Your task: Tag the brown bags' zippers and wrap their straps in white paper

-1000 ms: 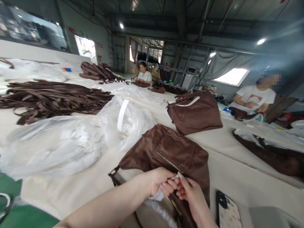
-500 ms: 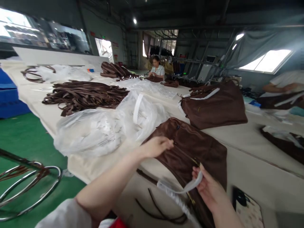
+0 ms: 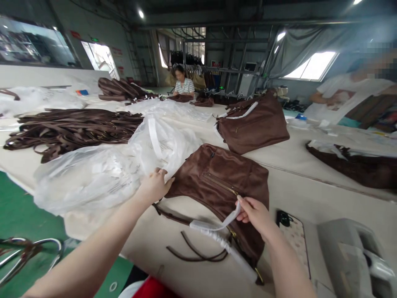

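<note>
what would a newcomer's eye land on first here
First, the brown bag lying on the table just ahead, with the right hand holding a white strip. Next, the heap of brown straps farther off to the left, and the crumpled translucent plastic between bag and straps, with the left hand close by.

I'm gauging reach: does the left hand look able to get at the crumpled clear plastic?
Likely yes: the left hand is right beside the clear plastic, seemingly empty, with nothing visible between; the right hand, holding white wrapping, is off to the side.
</note>
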Motion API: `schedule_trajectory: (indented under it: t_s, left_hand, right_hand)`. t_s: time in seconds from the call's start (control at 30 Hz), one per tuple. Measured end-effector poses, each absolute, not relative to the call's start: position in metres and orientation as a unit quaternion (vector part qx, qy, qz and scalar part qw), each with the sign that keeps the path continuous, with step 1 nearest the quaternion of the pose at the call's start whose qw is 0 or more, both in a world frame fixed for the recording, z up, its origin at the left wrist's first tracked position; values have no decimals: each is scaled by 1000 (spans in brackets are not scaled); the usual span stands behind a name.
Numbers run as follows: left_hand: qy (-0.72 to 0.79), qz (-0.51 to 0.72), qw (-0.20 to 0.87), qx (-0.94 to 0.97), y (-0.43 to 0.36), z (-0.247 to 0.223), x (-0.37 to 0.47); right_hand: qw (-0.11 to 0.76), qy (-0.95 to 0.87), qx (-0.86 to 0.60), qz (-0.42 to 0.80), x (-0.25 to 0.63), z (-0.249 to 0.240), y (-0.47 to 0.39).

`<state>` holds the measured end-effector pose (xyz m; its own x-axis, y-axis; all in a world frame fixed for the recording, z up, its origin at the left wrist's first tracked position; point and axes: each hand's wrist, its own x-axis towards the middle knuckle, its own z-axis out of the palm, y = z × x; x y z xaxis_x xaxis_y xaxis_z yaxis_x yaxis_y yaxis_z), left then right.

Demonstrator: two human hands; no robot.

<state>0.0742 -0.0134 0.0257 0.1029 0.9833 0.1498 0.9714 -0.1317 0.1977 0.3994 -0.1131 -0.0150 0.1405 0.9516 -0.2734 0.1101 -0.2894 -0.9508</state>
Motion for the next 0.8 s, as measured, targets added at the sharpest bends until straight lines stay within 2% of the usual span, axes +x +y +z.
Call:
schedule_trajectory:
  t_s: [0.1,0.23,0.3,0.4,0.5,0.67,0.8]
  left_hand:
    - [574,191,11,797,-37,35,100]
    - [446,220,141,856,-66,41,132]
    - [428,247,158,855,-71,40,139]
    - [463,315,119,820,-70,41,140]
    - [468,334,118,810,-69,46,140]
    - [319,246,181,897,-78,32,163]
    - [216,134,191,948,-72,0,187]
  right_hand:
    - [449,-404,-550,578,393,-5,-118]
    - [495,-410,-460,612,383,8,-127]
    - [446,-494,-518,537,384,10,-130]
    - [299,-624,-627,359,389,8,-134]
    - [180,-705,-619,295,387,3,-143]
    - [77,-768,-611,178,368,-5,-156]
    - [45,-763,-615,192,365,-3,-149]
